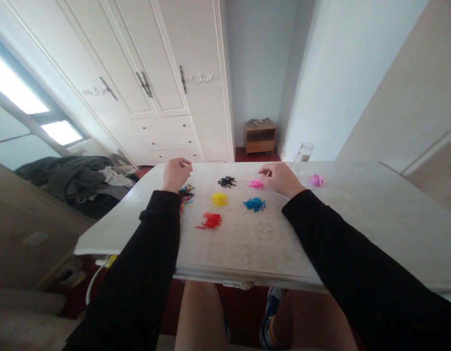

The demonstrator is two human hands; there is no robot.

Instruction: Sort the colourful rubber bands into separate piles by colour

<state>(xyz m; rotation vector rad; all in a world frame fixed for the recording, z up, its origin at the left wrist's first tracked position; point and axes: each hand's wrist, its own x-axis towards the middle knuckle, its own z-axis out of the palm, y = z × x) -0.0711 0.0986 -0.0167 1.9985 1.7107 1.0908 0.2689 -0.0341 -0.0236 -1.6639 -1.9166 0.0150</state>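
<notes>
My left hand (177,174) is at the far left of the table, fingers curled together, just beyond a mixed-colour pile of small rubber bands (187,193). Whatever lies in its fingers is too small to make out. My right hand (281,178) hovers beside the pink rubber bands (256,184), thumb and fingers closed; what it holds, if anything, is hidden. Between the hands are black rubber bands (226,182) and yellow rubber bands (220,199). Blue rubber bands (254,204) lie nearer me on the right, red rubber bands (211,221) nearest the front edge.
To the right of my right hand stand a clear glass (303,157) and a round pink-purple object (316,180). The pale table (262,243) has its front edge above my legs. Beyond it are a white wardrobe (163,97) and a small wooden cabinet (260,137). Dark clothes (72,180) are heaped at left.
</notes>
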